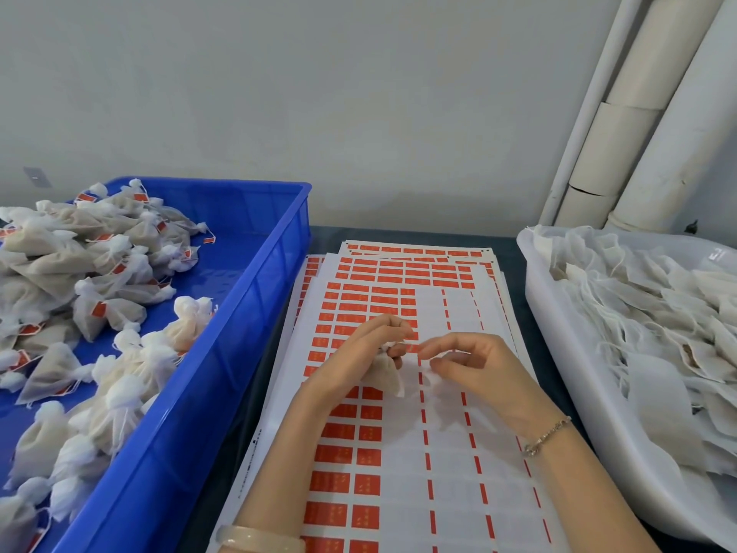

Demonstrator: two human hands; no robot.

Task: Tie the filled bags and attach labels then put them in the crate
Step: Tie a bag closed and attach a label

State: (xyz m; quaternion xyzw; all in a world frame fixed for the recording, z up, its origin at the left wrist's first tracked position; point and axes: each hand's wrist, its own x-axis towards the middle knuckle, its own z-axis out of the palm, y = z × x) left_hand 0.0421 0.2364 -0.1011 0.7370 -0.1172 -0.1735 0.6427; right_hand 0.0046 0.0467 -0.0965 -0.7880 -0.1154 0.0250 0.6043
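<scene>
Nearest the lens is a pale bangle on the left wrist, and the forearm runs up from it to the left hand. That hand grips the bag by its gathered neck, fingers curled round the bunched top. The bag hangs over the middle of the label sheets. Its long axis runs from the neck in the fist down toward the person, with the full end lowest.

Just right of the neck, the right hand has its thumb and forefinger drawn close together and pointing at the bag. They may pinch a string or a peeled label, but I cannot tell; nothing shows plainly between them. A thin bracelet sits on that wrist.

My reading is that the tie or label step is in hand and the bag is not yet ready to drop. The neck lies between the two hands, so the right fingertips need only a short reach leftward to work on it.

Further out, the crate stands to the left on the table, beside the left hand and part-filled with tied bags carrying red labels. The left hand is the nearer one for the drop. On the right, well apart from the crate, a white tub holds loose bags. Pale pipes rise behind it.
</scene>
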